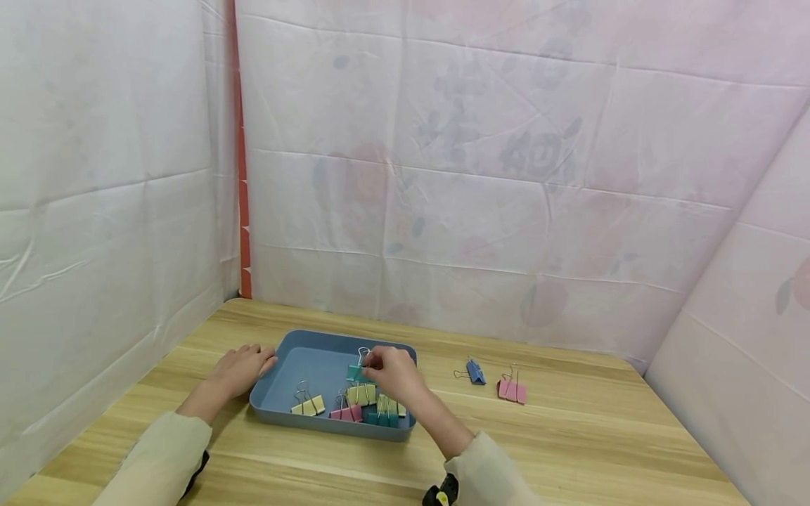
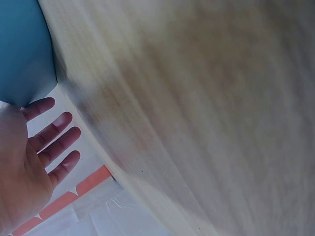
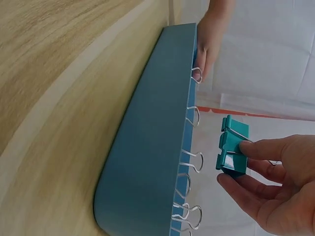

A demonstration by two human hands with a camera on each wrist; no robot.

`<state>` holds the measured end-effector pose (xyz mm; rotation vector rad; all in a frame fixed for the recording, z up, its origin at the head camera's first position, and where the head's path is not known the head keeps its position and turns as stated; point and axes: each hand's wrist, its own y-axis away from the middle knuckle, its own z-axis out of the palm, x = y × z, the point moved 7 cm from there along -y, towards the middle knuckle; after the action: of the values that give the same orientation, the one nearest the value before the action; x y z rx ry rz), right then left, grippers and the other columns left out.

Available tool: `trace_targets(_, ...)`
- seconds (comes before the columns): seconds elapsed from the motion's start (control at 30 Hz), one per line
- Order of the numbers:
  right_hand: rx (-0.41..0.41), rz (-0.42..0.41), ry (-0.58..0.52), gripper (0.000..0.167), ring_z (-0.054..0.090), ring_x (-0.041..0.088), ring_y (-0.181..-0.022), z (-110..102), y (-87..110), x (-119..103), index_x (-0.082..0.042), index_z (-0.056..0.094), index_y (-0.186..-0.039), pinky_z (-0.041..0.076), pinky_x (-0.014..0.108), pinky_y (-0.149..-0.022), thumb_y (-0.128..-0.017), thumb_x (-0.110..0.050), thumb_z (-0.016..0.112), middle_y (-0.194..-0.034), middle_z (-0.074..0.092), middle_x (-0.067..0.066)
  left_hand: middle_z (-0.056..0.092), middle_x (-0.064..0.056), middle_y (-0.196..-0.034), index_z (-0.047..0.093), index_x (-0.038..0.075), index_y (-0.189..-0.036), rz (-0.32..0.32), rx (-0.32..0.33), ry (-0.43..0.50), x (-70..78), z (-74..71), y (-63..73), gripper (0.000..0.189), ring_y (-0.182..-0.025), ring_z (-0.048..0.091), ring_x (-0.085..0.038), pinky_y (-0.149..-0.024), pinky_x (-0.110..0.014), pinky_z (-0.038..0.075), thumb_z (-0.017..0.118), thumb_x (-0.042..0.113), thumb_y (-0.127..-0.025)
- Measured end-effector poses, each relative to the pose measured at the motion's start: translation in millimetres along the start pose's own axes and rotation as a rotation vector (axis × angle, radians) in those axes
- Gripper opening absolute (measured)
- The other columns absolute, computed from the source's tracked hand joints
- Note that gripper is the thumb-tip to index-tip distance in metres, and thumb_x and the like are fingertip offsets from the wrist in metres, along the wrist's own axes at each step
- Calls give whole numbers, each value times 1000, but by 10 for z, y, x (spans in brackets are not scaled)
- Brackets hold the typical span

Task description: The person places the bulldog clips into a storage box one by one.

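My right hand [image 1: 397,374] pinches a teal binder clip [image 3: 233,145] between thumb and fingers, above the right part of a blue tray [image 1: 304,362]. The right wrist view shows the clip held apart from the tray wall. My left hand [image 1: 239,370] is at the tray's left side; its thumb touches the rim, and its other fingers extend loosely in the left wrist view. Inside the tray are a yellow binder clip [image 1: 308,406], a pink binder clip [image 1: 346,414], another yellow one [image 1: 361,395] and a dark teal one [image 1: 383,419], crowded near the front right.
On the wooden table [image 1: 569,436], right of the tray, lie a blue binder clip [image 1: 475,372] and a pink binder clip [image 1: 512,391]. Pale patterned curtains [image 1: 443,211] enclose the table at the back and sides.
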<state>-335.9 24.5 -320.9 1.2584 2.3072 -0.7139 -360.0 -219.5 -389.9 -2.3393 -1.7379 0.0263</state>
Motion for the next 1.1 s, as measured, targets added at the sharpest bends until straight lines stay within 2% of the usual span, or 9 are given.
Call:
trace_targets(0.33,-3,7,27,4,54,7,-63,151,-91,-87,-6,67,-87,46,21,-57,-85,-6,64,-75,61,-3,56,-21,-101,58,1,-110,-4,-2,-4,10,-5,-1,27,-97,51,-41,-80,-56,39,48,21,-95)
trace_targets(0.63,-39,-30,40,5,55,6,-64,296,-113,-179,-4,68,-88,45,19,-58,-85,-4,63,-78,62,-1,56,-22,-103,58,0,-113,4,-8,0,16,5,-17,30,-98,51,-41,-81,-57,39,46,23,-96)
trace_targets(0.83,-41,-56,105,6,56,5,-68,368,-162,-209,-8,68,-89,45,19,-58,-85,-6,64,-81,63,-2,56,-21,-101,58,0,-111,1,-6,-2,20,-18,-21,29,-97,51,-40,-80,-56,39,47,22,-96)
trace_targets(1.1,-72,-47,113,5,54,5,-64,416,-182,-199,-9,68,-88,45,19,-56,-86,-7,64,-81,63,-1,56,-22,-102,58,1,-111,5,-5,2,37,-31,-13,28,-98,51,-41,-80,-56,39,47,21,-95)
